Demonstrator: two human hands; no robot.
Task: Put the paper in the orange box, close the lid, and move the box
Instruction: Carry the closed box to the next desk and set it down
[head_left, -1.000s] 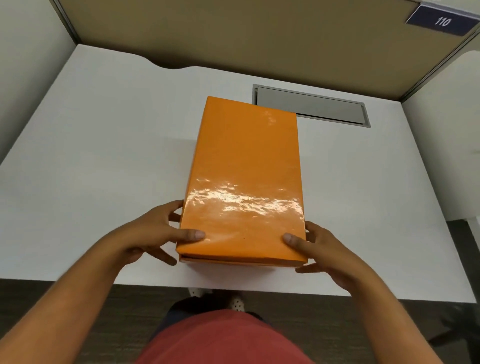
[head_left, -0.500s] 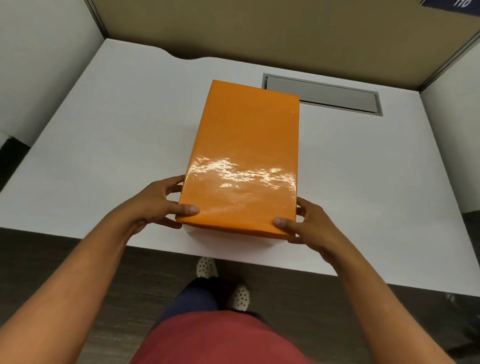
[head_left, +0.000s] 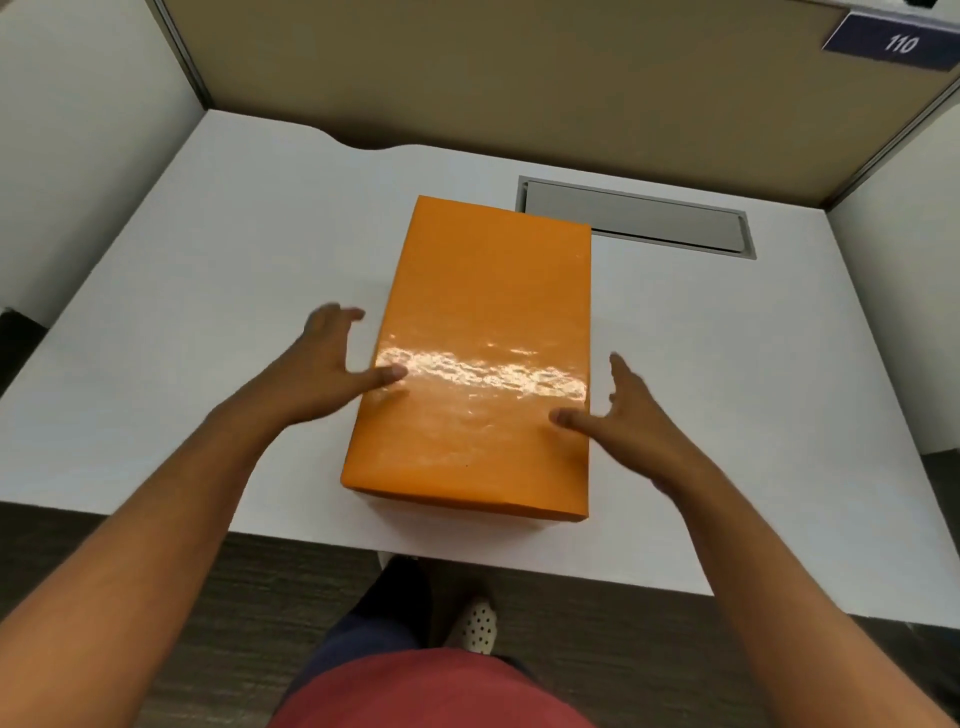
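Note:
The orange box (head_left: 483, 353) lies on the white desk (head_left: 208, 322) with its glossy lid closed, its near end close to the desk's front edge. My left hand (head_left: 332, 364) is beside the box's left side with fingers spread; its thumb tip rests on the lid's left edge. My right hand (head_left: 618, 415) is at the right side, fingers apart, with the thumb lying on the lid near its right edge. Neither hand grips the box. No paper is visible; the inside of the box is hidden.
A grey cable hatch (head_left: 639, 218) is set into the desk behind the box at the right. Partition walls (head_left: 519, 73) close the desk at the back and both sides. A dark floor and my feet show below the front edge.
Both hands have let go of the box's near corners and moved forward along its sides, fingers opening. The box stays on the desk with its lid down.

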